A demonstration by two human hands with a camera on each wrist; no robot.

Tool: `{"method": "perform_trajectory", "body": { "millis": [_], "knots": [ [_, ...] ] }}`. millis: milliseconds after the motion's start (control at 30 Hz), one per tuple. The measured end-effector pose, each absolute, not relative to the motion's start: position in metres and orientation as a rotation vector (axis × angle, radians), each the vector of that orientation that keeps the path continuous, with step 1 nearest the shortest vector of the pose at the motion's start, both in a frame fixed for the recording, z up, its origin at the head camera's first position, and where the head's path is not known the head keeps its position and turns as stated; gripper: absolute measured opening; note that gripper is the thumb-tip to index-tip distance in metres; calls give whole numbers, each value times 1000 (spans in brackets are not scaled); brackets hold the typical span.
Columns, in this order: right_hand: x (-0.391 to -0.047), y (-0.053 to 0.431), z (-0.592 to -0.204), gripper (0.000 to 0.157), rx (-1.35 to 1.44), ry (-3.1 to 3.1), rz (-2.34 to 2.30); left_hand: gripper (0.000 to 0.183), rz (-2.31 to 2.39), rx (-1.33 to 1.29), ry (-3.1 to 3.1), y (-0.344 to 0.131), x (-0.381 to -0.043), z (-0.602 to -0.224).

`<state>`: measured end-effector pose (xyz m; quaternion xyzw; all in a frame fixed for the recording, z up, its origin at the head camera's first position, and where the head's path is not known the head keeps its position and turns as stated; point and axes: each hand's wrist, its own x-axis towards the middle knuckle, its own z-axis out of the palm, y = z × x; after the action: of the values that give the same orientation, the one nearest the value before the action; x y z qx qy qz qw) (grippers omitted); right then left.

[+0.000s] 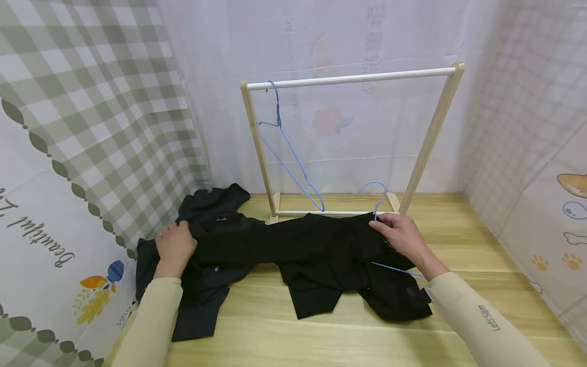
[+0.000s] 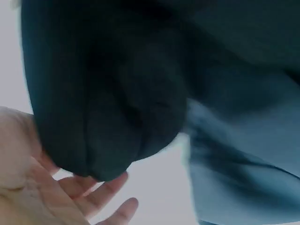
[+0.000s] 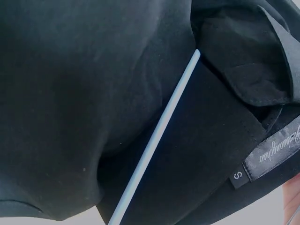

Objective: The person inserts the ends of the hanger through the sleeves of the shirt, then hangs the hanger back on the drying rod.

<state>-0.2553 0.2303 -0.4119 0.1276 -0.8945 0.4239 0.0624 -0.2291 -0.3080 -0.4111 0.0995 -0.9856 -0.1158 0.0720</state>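
Note:
A black shirt [image 1: 312, 244] lies on the wooden surface, with one long sleeve [image 1: 238, 244] stretched to the left over another dark garment [image 1: 220, 196]. My right hand [image 1: 401, 237] pinches a blue clothes hanger [image 1: 384, 191] just below its hook, at the shirt's upper edge. In the right wrist view, one hanger bar [image 3: 154, 140] crosses the black cloth beside a collar label [image 3: 274, 152] and a small "S" tag. At the left, my left hand [image 1: 176, 247] lies on the dark cloth; its fingers [image 2: 101, 197] look loosely spread at the cloth's edge in the left wrist view.
A wooden rack with a white rail [image 1: 357, 79] stands behind the clothes. A second blue hanger [image 1: 298, 160] hangs from its left end. Checked cloth [image 1: 114, 92] walls the left side, and printed white cloth [image 1: 527, 204] the right.

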Motion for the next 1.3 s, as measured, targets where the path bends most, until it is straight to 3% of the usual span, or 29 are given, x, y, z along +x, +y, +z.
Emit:
{"method": "perform_trajectory", "body": {
  "millis": [367, 667, 967, 1300],
  "knots": [
    [-254, 226, -414, 26, 424, -2686, 1232, 35, -453, -305, -2877, -188, -266, -405],
    [-250, 216, -410, 21, 473, -2652, 1231, 41, -1015, -704, -2876, -91, -297, -411],
    [-249, 212, -412, 16, 521, -2624, 1284, 56, -1387, -651, -3043, -80, -303, -417],
    [-252, 212, -410, 23, 456, -2675, 1306, 23, -1355, -740, -2850, -96, -293, -419]
  ]
}}
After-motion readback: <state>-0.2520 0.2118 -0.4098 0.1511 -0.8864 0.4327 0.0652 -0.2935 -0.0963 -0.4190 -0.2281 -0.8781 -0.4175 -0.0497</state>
